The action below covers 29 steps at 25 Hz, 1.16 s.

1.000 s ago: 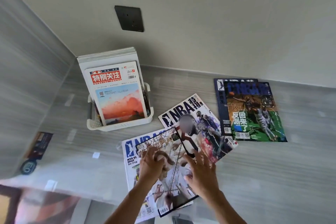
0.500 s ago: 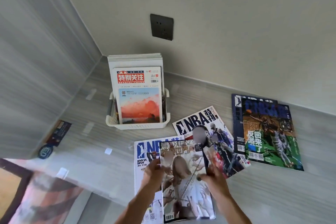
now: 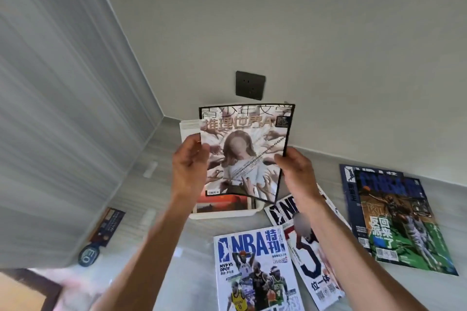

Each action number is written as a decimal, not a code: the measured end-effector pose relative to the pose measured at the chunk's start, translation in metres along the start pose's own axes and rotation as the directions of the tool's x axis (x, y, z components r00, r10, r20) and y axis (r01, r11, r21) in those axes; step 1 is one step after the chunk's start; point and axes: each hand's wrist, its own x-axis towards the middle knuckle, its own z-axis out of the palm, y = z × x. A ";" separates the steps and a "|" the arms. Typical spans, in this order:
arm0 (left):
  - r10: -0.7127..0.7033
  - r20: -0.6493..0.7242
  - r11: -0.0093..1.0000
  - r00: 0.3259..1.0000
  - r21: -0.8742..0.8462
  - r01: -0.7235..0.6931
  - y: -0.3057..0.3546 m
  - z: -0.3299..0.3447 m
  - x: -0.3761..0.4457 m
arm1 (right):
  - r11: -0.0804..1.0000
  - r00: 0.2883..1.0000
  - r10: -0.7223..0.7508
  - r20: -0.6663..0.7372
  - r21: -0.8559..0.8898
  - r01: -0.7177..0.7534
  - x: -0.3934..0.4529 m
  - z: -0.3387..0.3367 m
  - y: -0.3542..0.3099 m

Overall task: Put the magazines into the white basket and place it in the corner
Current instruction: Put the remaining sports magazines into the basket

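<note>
You've got the black-bordered magazine [image 3: 243, 151] upright in the air, left hand [image 3: 188, 166] pinching its left edge, right hand [image 3: 295, 174] clamped on the right edge, fingers [image 3: 279, 160] of both closed on the cover. It hangs just in front of the white basket [image 3: 222, 214], which sits on the desk [image 3: 161, 159] near the corner, below the wall socket [image 3: 250, 85], with magazines already standing in it.

Watch the bottom edge: it's curling toward you, so keep both grips firm and the sheet taut. Bring that lower edge over the front rim first, then slide it straight down in front of the stack [image 3: 189, 125] already inside. Don't let the cover snag on the rim or fold under.

Three NBA issues wait on the desk: the blue-titled one [image 3: 255, 265] nearest you, the white one [image 3: 310, 255] under your right forearm, the green one [image 3: 394, 219] far right. Judging by that, the loading is about half done, and the basket's push into the corner comes after.
</note>
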 end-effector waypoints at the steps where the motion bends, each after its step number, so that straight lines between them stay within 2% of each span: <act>1: 0.040 0.019 0.998 0.999 0.051 -0.040 0.003 -0.011 0.018 | 0.999 0.999 -0.037 -0.024 -0.029 0.036 0.014 0.017 -0.009; 4: -0.024 0.033 0.983 0.999 0.182 0.017 -0.017 -0.045 0.049 | 0.989 0.998 0.034 -0.057 -0.141 -0.042 0.042 0.055 -0.005; 7: -0.115 0.008 0.964 0.993 0.241 0.109 -0.062 -0.069 0.050 | 0.956 0.990 0.101 -0.102 -0.264 -0.125 0.047 0.076 0.029; 10: -0.175 -0.008 0.945 0.985 0.280 0.170 -0.100 -0.078 0.042 | 0.937 0.969 0.187 -0.158 -0.267 -0.225 0.043 0.085 0.058; 13: -0.257 -0.048 0.911 0.965 0.321 0.259 -0.125 -0.081 0.036 | 0.902 0.961 0.215 -0.173 -0.342 -0.263 0.042 0.084 0.078; 17: -0.288 -0.063 0.888 0.956 0.356 0.291 -0.126 -0.068 0.034 | 0.879 0.957 0.231 -0.175 -0.384 -0.282 0.039 0.080 0.080; 19: -0.301 -0.164 0.870 0.939 0.355 0.341 -0.115 -0.061 0.033 | 0.898 0.959 0.225 -0.172 -0.347 -0.272 0.030 0.071 0.074; 21: -0.367 -0.236 0.882 0.900 0.219 0.417 -0.106 -0.062 0.022 | 0.909 0.965 0.201 -0.171 -0.334 -0.249 0.010 0.047 0.078; 23: -0.457 -0.217 0.855 0.863 0.162 0.493 -0.107 -0.072 -0.011 | 0.867 0.961 0.213 -0.179 -0.419 -0.270 -0.024 0.014 0.104; 25: -0.591 -0.144 0.755 0.794 0.249 0.607 -0.121 -0.079 -0.064 | 0.794 0.929 0.297 -0.223 -0.482 -0.370 -0.068 -0.021 0.142; 27: -0.755 -0.067 0.574 0.652 0.414 0.707 -0.141 -0.075 -0.127 | 0.688 0.873 0.427 -0.234 -0.543 -0.482 -0.115 -0.046 0.176; 28: -0.802 -0.054 0.493 0.595 0.502 0.711 -0.151 -0.069 -0.154 | 0.634 0.853 0.472 -0.222 -0.587 -0.503 -0.132 -0.052 0.189; 29: -0.815 -0.049 0.454 0.578 0.566 0.688 -0.161 -0.061 -0.176 | 0.603 0.846 0.493 -0.205 -0.620 -0.502 -0.145 -0.055 0.198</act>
